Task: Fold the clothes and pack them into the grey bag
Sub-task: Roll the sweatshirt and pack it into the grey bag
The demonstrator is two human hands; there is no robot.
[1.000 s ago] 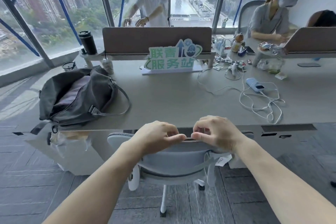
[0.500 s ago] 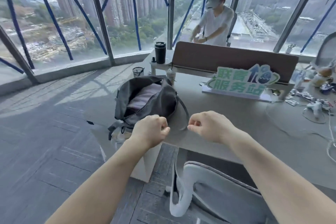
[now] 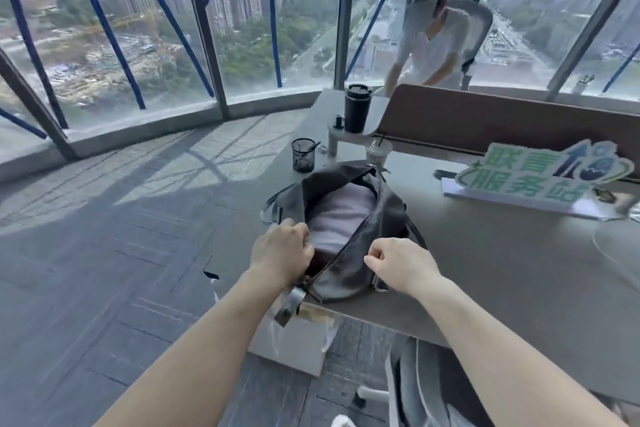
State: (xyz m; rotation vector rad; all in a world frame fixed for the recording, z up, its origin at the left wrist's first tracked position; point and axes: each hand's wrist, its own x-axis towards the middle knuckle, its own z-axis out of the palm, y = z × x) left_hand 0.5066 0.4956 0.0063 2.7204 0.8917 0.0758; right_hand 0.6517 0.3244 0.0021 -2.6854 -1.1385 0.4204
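Note:
The grey bag [image 3: 360, 260] lies unzipped on the left end of the desk [image 3: 485, 274]. Folded pale lilac clothes [image 3: 341, 218] show inside its opening. My left hand [image 3: 280, 250] is at the near left rim of the opening, fingers curled onto the bag's edge. My right hand [image 3: 401, 263] hovers as a curled fist over the bag's right flap, just right of the zip line, with nothing visible in it. A strap end hangs off the desk edge below my left wrist.
A mesh pen cup [image 3: 304, 155], a plastic cup [image 3: 377, 149] and a black tumbler [image 3: 357, 107] stand behind the bag. A green sign [image 3: 540, 173] sits to the right before a brown divider [image 3: 502, 121]. A person [image 3: 429, 38] works beyond. A grey chair [image 3: 415, 388] stands below.
My view swung left from the chair to the bag. Both hands let go of the chair back and travelled to the bag; the left hand now touches its opening.

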